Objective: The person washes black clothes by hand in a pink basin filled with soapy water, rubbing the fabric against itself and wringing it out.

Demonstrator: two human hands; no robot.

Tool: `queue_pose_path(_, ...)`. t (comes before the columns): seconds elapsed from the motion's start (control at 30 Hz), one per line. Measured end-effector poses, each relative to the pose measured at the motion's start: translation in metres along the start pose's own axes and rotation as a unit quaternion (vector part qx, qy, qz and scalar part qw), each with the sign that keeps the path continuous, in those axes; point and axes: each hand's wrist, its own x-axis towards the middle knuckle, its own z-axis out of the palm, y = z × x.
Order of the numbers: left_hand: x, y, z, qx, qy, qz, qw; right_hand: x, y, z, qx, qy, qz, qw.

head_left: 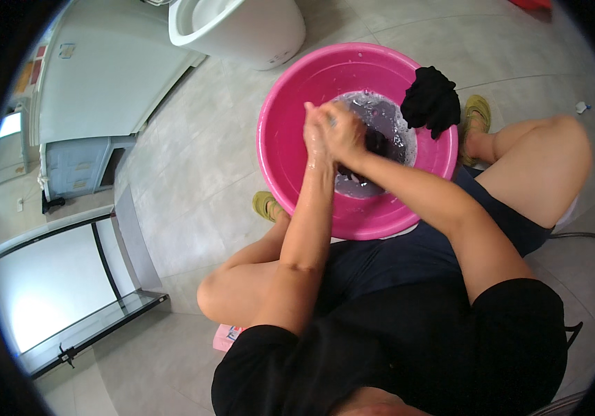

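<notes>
A large pink basin (285,163) stands in front of me with grey, sudsy water (398,142) in it. My left hand (315,135) and my right hand (345,132) are pressed together above the water, toward the basin's left side. The right hand's fingers close over the left. Whatever may be between them is hidden. Wet dark cloth (376,142) shows in the water just right of my hands. Over the right rim hangs a bunched black cloth (430,102), touched by neither hand.
A white toilet (252,31) stands beyond the basin to the left. My knees and green shoes (476,114) flank the basin. A pale cabinet (103,69) and a glass-panelled frame (62,284) are at left. A pink packet (227,337) lies by my left thigh, a hose (585,236) at right.
</notes>
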Motion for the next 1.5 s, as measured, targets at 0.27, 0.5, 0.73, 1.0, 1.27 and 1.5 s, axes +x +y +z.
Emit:
queue_pose_path(0.27,-0.011,0.001,0.050,-0.009,0.171,-0.169,0.971,0.048,0.064,-0.022,-0.032,0.030,0.097,0.994)
queue_pose_path(0.5,-0.004,0.066,0.037,0.599,-0.020,0.033,0.800,0.080,0.059,-0.026,0.054,-0.126,0.060,0.989)
queue_pose_path(0.73,-0.016,0.081,0.042,0.654,-0.058,0.197,0.728,0.073,-0.014,-0.027,0.268,-0.197,0.047,0.942)
queue_pose_path(1.0,-0.013,0.094,0.032,0.388,0.026,0.212,0.896,0.035,0.036,-0.021,0.172,-0.456,0.122,0.865)
queue_pose_path(1.27,0.007,0.069,0.002,-0.161,0.193,-0.053,0.966,0.036,0.060,-0.005,0.126,-0.046,0.160,0.978)
queue_pose_path(1.5,0.026,0.031,-0.088,-0.144,-0.058,-0.041,0.987,-0.029,-0.046,0.019,0.070,-0.104,-0.190,0.974)
